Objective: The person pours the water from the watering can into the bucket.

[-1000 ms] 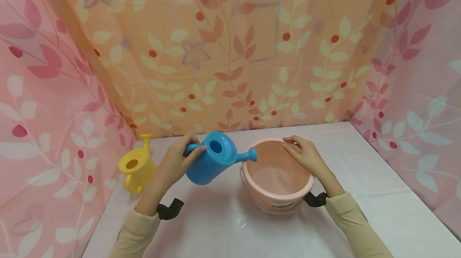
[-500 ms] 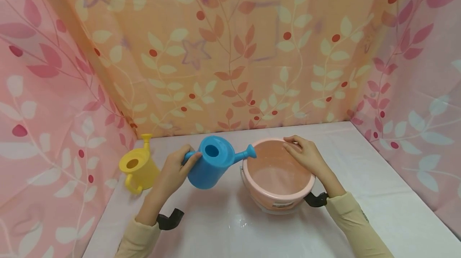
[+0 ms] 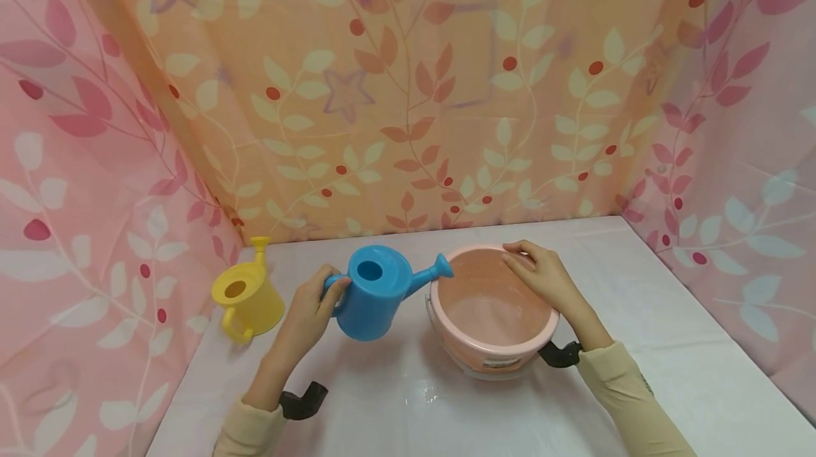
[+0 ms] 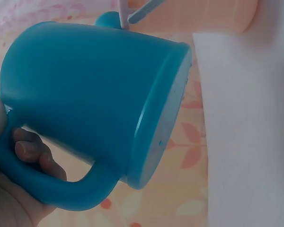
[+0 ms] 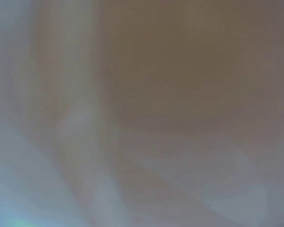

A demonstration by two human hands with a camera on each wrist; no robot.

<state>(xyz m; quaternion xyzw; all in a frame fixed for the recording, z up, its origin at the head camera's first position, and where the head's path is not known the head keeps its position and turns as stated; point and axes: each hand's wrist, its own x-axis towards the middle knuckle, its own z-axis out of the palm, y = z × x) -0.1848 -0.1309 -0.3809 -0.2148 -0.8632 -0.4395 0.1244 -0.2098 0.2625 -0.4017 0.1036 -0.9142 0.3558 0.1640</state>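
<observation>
My left hand (image 3: 312, 312) grips the handle of a blue watering can (image 3: 372, 294), its fingers passing through the loop in the left wrist view. The blue can (image 4: 85, 90) is held above the table, tilted slightly, with its spout head over the left rim of a pink bucket (image 3: 493, 349). My right hand (image 3: 542, 276) holds the bucket's far right rim, thumb on the inside and fingers over the edge. No water shows coming from the spout. The right wrist view is a blur of the bucket's side.
A yellow watering can (image 3: 251, 301) stands at the left, by the pink patterned side curtain. A white-covered table (image 3: 357, 407) lies beneath everything, with a small shiny wet-looking patch in front of the bucket. Patterned cloth (image 3: 408, 88) walls in the back and sides.
My left hand has lowered and drawn slightly toward me, turning the blue watering can more upright, its spout head rising a little. The right hand and the bucket stay in place.
</observation>
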